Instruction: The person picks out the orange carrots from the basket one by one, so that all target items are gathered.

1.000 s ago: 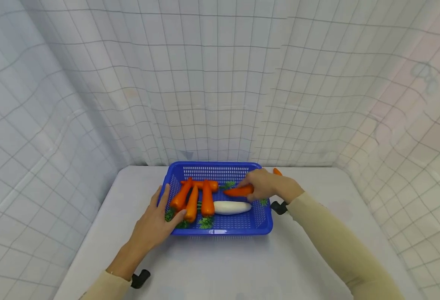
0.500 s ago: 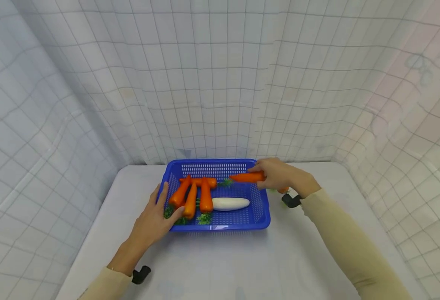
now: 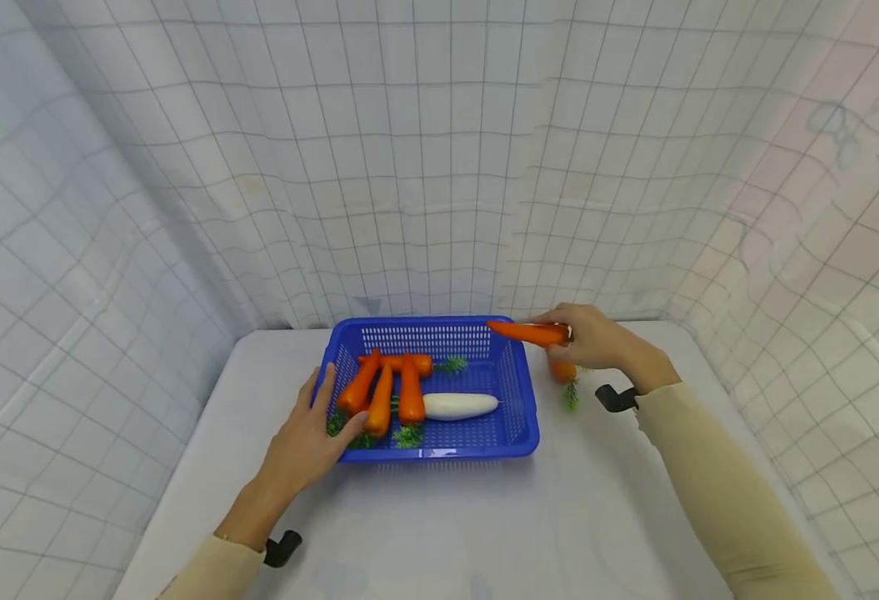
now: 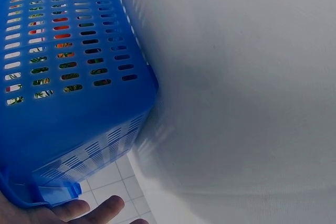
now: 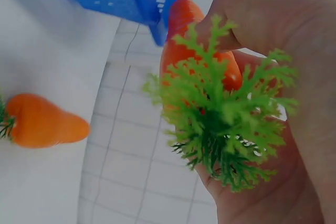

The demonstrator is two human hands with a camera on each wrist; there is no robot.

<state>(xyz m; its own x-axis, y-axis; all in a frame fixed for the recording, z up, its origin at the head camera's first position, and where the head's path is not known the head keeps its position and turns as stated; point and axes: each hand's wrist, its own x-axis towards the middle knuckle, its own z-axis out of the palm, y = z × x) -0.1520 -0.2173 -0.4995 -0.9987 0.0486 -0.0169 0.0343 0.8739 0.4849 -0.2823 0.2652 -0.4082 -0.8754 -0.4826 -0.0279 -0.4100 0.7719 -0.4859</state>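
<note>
My right hand (image 3: pixel 596 337) grips an orange toy carrot (image 3: pixel 525 332), its tip pointing left over the back right corner of a blue plastic basket (image 3: pixel 476 453). In the right wrist view, the thumb and fingers curl round that carrot and its green leafy top (image 5: pixel 215 114) covers part of the palm. My left hand (image 3: pixel 300 446) rests at the basket's left rim, fingers extended and spread, thumb reaching over the inside. Several carrots (image 3: pixel 412 390) with green tops lie in the basket's left half. A white radish (image 3: pixel 460 407) lies crosswise beside them.
Another carrot (image 5: pixel 44 121) lies on the white table (image 3: pixel 439 525), right of the basket and below my right hand in the head view. White checked curtains (image 3: pixel 424 167) stand behind the table and along both sides.
My right hand has lifted the carrot out of the basket and carried it right and back, past the right rim. The left hand has kept its place at the left rim.
</note>
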